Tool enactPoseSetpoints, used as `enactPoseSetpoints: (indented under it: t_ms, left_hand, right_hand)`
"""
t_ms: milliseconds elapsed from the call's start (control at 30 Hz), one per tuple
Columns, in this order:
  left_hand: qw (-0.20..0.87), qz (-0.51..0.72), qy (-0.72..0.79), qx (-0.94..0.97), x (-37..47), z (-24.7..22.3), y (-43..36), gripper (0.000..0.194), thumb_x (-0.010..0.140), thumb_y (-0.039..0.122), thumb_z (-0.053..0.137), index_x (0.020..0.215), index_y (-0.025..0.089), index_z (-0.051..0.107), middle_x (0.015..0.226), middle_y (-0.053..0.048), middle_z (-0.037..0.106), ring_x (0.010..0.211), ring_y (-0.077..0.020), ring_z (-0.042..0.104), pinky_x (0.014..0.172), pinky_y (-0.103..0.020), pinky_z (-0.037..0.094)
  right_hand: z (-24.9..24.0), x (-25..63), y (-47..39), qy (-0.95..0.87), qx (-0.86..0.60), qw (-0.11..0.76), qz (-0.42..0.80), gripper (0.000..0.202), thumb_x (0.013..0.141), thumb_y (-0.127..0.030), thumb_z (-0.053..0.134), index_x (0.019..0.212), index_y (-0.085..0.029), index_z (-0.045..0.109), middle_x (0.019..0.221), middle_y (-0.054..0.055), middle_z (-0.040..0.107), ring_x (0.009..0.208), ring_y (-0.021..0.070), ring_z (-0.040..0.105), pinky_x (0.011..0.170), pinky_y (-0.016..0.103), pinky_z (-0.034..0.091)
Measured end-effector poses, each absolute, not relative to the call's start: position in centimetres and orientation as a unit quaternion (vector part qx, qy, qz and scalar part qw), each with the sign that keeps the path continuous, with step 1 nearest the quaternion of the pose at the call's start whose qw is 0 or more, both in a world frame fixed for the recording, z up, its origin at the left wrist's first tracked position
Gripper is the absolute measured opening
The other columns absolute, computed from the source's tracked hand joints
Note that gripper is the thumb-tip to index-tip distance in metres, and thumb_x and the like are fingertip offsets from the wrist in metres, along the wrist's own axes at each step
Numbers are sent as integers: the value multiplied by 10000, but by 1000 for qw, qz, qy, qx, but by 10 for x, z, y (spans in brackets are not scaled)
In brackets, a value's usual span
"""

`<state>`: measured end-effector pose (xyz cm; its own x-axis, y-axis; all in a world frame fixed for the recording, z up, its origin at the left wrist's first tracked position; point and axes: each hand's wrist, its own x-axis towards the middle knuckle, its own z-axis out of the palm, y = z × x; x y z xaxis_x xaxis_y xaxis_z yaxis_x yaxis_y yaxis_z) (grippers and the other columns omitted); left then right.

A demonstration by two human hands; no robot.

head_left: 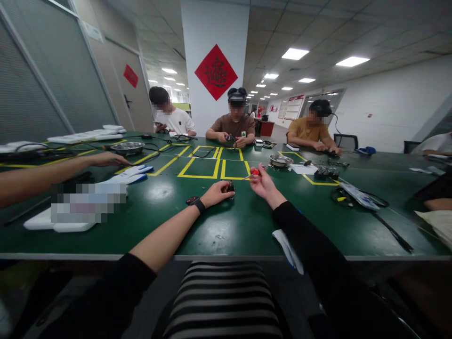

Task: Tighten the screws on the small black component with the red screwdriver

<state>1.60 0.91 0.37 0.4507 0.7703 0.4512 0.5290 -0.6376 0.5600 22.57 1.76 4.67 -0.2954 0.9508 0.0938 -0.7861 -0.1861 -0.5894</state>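
My left hand (pixel 216 193) rests on the green table (pixel 247 226) with its fingers closed around a small black part (pixel 230 189), whose exact kind I cannot make out. To the right, my right hand (pixel 264 183) is raised a little above the table. It grips a screwdriver (pixel 254 173) by its red handle, and the thin shaft points left toward the black part, apart from it. A small dark object with red on it (pixel 192 200) lies beside my left wrist. A tiny loose piece (pixel 203 188) sits just beyond it.
Yellow tape squares (pixel 197 177) mark the table ahead. Metal bowls stand right (pixel 280 161) and left (pixel 127 148). Black blocks (pixel 326 173) and cables (pixel 374 200) lie right. White-blue gloves lie left (pixel 134 174) and at the front edge (pixel 287 249). A neighbour's hand (pixel 111 159) reaches in left; co-workers sit opposite.
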Motion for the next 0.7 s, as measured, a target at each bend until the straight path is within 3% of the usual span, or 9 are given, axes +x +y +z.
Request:
enactPoseSetpoints:
  t_ms: [133, 233, 367, 500, 600, 700]
  left_hand:
    - [121, 337, 364, 860, 15, 5, 5, 380, 733, 461, 597, 961, 157, 587, 844, -38, 581, 722, -160, 527, 649, -266, 414]
    - [31, 322, 385, 864, 15, 9, 0, 468, 683, 557, 616, 942, 169, 575, 877, -74, 582, 796, -217, 549, 708, -307, 411]
    - [-23, 307, 409, 859, 17, 11, -5, 537, 650, 632, 598, 915, 166, 567, 886, -108, 590, 822, -267, 562, 749, -347, 400]
    - [23, 322, 412, 852, 18, 6, -2, 518, 679, 587, 604, 986, 173, 557, 901, -90, 601, 822, -246, 570, 757, -339, 418]
    - [89, 355, 384, 848, 17, 1, 2, 539, 698, 518, 626, 1110, 187, 514, 985, -72, 591, 873, -225, 570, 781, -328, 438]
    - [120, 378, 354, 847, 16, 0, 4, 599, 686, 467, 658, 1184, 190, 473, 1079, -79, 566, 946, -228, 555, 830, -342, 438]
  right_hand:
    - [52, 216, 10, -326, -144, 601, 716, 77, 881, -194, 484, 865, -162, 552, 829, 3, 655, 540, 35, 561, 508, 124, 500]
    - [55, 213, 6, -344, -173, 615, 688, 141, 899, -271, 457, 878, -166, 549, 905, 42, 671, 643, 68, 620, 573, 164, 530]
    - [54, 213, 7, -347, -200, 596, 696, 266, 889, -403, 444, 832, -159, 532, 786, 60, 681, 541, 89, 608, 465, 176, 506]
    - [52, 211, 5, -365, -211, 542, 727, 243, 910, -370, 408, 863, -161, 522, 748, 50, 669, 583, 107, 635, 513, 203, 528]
    - [50, 206, 1, -384, -204, 495, 752, 120, 899, -258, 440, 917, -166, 516, 781, 42, 663, 678, 119, 658, 614, 233, 550]
    - [48, 200, -1, -410, -196, 503, 736, 73, 876, -207, 470, 932, -170, 500, 810, 41, 666, 697, 117, 661, 655, 239, 550]
